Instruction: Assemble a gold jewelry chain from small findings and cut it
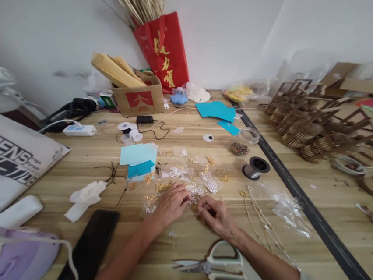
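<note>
My left hand point(174, 204) reaches over the small silver and gold metal findings point(196, 191), its fingers curled and their tips together at the pile's near edge. Whatever is in them is too small to see. Just right of it, my right hand point(215, 216) is closed in a pinch, and what it grips, if anything, I cannot make out. Around both hands lie clear bags of gold findings point(163, 187) and silver ones point(209, 184). White-handled scissors point(207, 266) rest below my right wrist, blades slightly apart. Gold and silver chains point(255, 212) lie right of that hand.
A wire spool point(255, 168) and a tub of beads point(240, 148) stand right of the findings. Blue paper point(138, 153) lies behind, and a black phone point(85, 251) at left. Brown wooden models point(317, 123) crowd the right; a red bag point(168, 53) stands at the back.
</note>
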Available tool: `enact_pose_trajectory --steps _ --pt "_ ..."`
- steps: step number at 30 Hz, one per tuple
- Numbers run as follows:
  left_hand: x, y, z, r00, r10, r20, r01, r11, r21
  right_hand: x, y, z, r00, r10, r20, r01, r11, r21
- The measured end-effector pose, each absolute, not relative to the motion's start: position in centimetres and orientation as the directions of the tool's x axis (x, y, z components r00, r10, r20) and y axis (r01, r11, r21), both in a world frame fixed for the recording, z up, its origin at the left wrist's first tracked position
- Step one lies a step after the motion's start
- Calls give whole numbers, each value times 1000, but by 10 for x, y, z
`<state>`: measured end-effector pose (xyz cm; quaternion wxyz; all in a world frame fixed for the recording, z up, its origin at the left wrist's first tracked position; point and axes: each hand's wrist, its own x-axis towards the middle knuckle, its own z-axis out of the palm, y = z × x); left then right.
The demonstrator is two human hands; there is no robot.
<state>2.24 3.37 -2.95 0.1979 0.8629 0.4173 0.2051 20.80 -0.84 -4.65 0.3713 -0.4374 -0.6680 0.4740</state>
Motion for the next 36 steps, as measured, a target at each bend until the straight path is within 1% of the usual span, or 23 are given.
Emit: enact_pose_trajectory --steps 3,5,7,10,14,18,25,31,36 --pt "21 35 -25 519 812 268 594 -567 570 208 -9 -47 -340 937 80 231 166 -959" --pt "20 36 -22 456 842 288 565 -524 637 207 -9 -46 -336 939 76 229 159 -960" --pt "19 35 -20 379 894 239 534 -422 732 207 -9 -46 -334 940 74 222 154 -963" --pt "19 33 -19 295 951 95 460 -228 858 207 -8 -46 -336 938 83 221 164 -961" --pt "19 28 -20 288 958 -11 341 -92 935 207 -8 -48 -336 937 97 239 184 -953" --pt "18 22 -20 296 954 -53 303 -41 952 207 -8 -48 -342 934 104 238 194 -952" --pt "24 14 -24 274 962 2 294 -86 952 207 -8 -51 -341 934 110 232 197 -953" --pt "25 15 -34 285 958 26 237 -97 967 207 -8 -53 -342 936 88 236 176 -956" --pt "22 14 -34 293 956 26 232 -97 968 207 -8 -49 -346 933 96 221 180 -958"
